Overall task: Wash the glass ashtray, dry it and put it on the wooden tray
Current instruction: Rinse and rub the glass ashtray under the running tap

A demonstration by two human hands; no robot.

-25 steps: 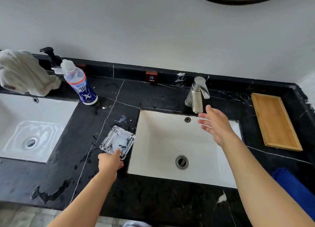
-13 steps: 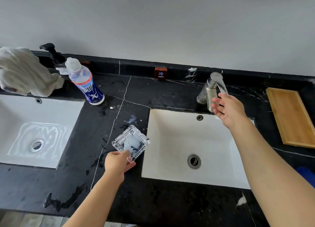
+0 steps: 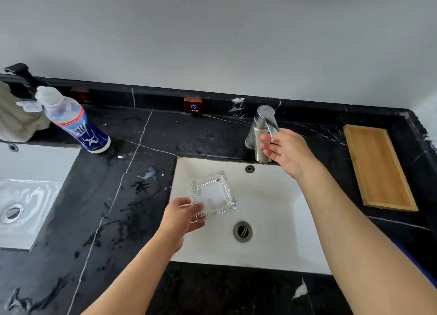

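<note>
Black marble counter [image 3: 151, 130] runs wall to wall with white veins through it, and it is wet in patches around the near basin. White sink [image 3: 272, 220] sits at the centre, its drain at about six o'clock in the bowl and no water running that I can see. At twelve o'clock on its rim stands the chrome faucet [image 3: 262, 135].

From where I stand the risk is a slip. The left hand [image 3: 179, 220] holds the glass ashtray [image 3: 212, 194] only by its near corner, fingers curled under and thumb on top, with most of the piece hanging free over the nine o'clock side of the bowl. Wet glass held at one corner could twist out and crack on the porcelain, I think, once water hits it. The right hand [image 3: 288, 151] is open, fingers loosely spread against the faucet lever, gripping nothing firmly yet. A hard pull on that lever could send a strong jet that splashes or jolts the ashtray.

It is a square piece of clear cut glass, thick-walled, with ribbed sides and a flat well, tilted slightly toward me. Whether it carries any residue I cannot tell.

Wooden tray [image 3: 378, 170] waits at three o'clock on the counter, well apart from the sink, and a plastic bottle [image 3: 75, 125] stands off at ten o'clock
</note>
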